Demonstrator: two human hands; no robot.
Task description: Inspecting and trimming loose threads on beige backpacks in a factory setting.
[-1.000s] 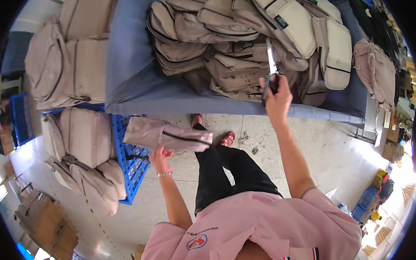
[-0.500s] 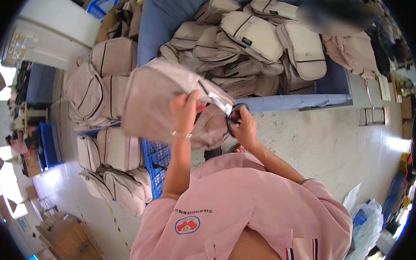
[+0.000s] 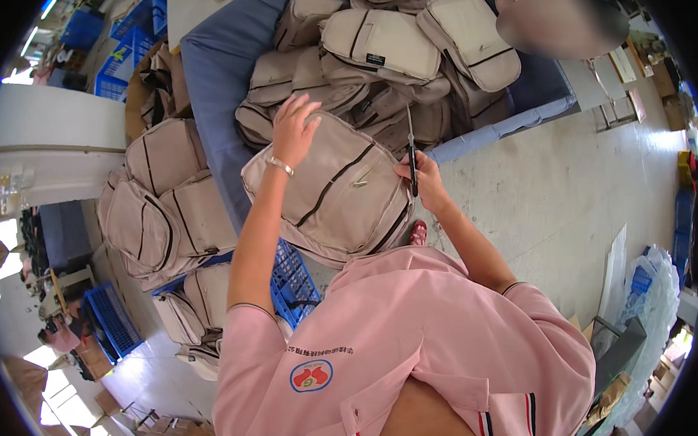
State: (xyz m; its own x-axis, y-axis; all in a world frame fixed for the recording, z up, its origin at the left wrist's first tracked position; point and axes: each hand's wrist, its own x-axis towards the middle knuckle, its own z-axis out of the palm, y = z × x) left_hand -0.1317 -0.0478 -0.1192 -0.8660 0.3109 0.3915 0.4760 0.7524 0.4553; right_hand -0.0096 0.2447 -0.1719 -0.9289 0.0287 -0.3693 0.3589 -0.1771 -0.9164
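Observation:
A beige backpack point(image 3: 308, 165) with a dark zip line lies in front of me, tilted against the near side of the blue bin. My left hand point(image 3: 294, 130) is at the backpack's far left edge, fingers stretched and apart, gripping nothing. At the backpack's right edge, my right hand point(image 3: 422, 178) is closed around a pair of scissors point(image 3: 412, 154) with black handles. Their blades point away from me. Whether the right fingers also pinch the fabric is hard to tell.
The blue fabric-lined bin point(image 3: 214, 103) holds a heap of beige backpacks point(image 3: 380, 44). More backpacks point(image 3: 167, 202) are stacked at the left, by blue plastic crates point(image 3: 292, 274). A wrapped plastic bundle point(image 3: 656, 309) stands at the right. Another person is partly visible beyond the bin.
The backpack has turned over and settled against the bin, with its front panel now facing up. My left hand has let go of it and moved farther away. The scissors now point away from me.

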